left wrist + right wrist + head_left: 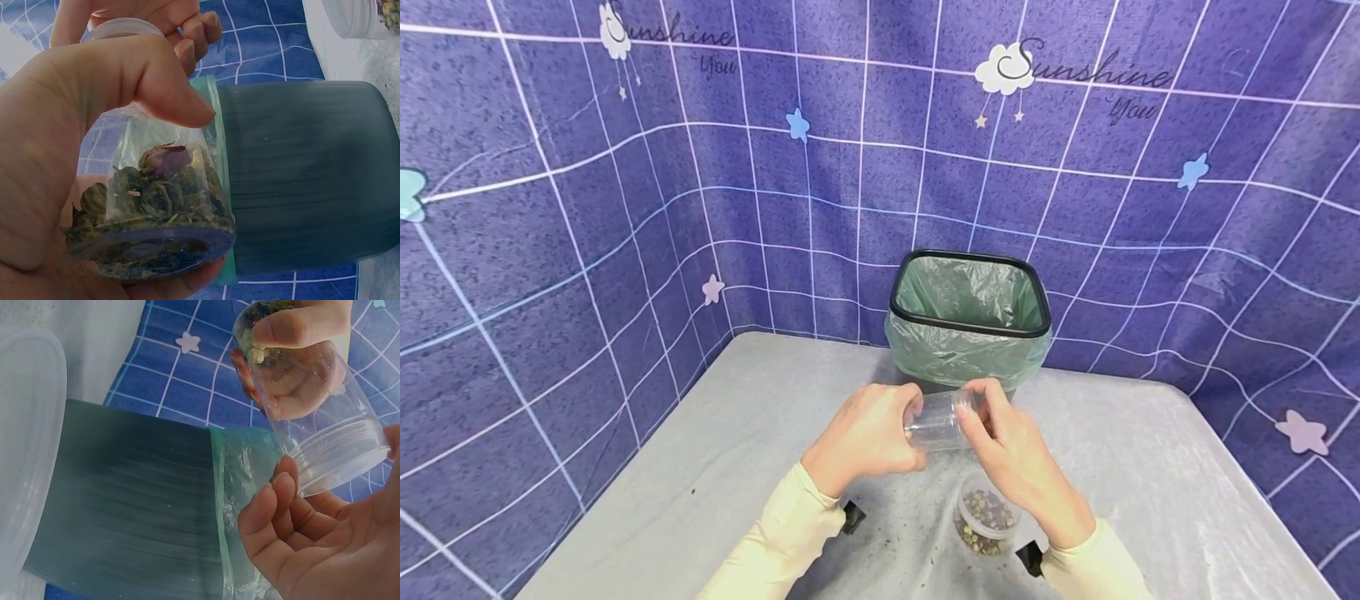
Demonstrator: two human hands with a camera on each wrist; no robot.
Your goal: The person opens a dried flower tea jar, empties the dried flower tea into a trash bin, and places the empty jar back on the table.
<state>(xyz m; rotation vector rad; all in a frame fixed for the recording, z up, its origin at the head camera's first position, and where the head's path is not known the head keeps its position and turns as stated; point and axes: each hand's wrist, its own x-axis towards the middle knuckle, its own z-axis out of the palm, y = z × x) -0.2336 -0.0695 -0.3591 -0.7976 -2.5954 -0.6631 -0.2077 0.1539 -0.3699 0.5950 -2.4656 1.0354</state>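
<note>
A clear plastic jar lies tilted on its side between both hands, above the table. My left hand grips it round its base end, where dried leaves and a dark reddish dried flower bud gather, as the left wrist view shows. With thumb and fingers, my right hand holds the translucent lid at the jar's other end. Below the right hand, a second round jar with dried greenish-brown pieces stands on the table.
Behind the hands stands a dark bin with a green plastic liner and a black rim ring. Purple patterned cloth hangs behind the grey-covered table. Small dark crumbs lie near the second jar.
</note>
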